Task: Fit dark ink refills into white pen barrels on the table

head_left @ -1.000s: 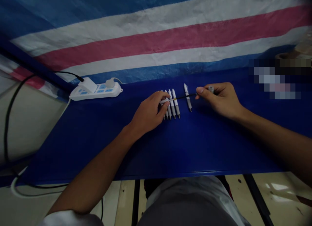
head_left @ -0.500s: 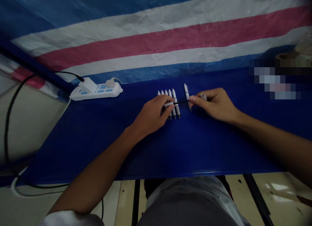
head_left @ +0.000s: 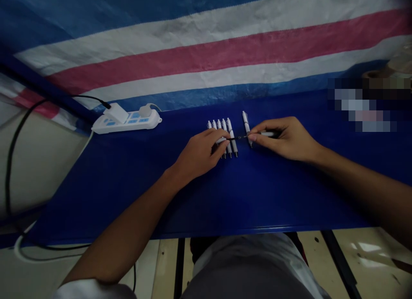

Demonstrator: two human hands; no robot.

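My left hand (head_left: 206, 146) is closed, pinching the white upper part of a pen (head_left: 221, 140). From it a thin dark refill (head_left: 232, 138) sticks out to the right. My right hand (head_left: 283, 138) is closed around a grey-white pen barrel (head_left: 269, 134), its fingertips close to the refill's end. A small thin piece, perhaps a spring, shows in the gap between the hands. Several white-and-grey pens (head_left: 234, 144) lie side by side under and beside my left fingers. One separate pen (head_left: 245, 120) lies by my right fingertips, its lower part partly hidden.
A white power strip (head_left: 128, 123) with plugged-in adapters stands at the back left of the blue table (head_left: 206, 204). Cables hang at the left. A striped sheet (head_left: 199, 58) rises along the back edge. A blurred patch covers the far right.
The barrel in my right hand has turned so more of its length shows, and my right fingertips have shifted slightly left. A thin tip now shows in the gap. My left hand stays nearly still.
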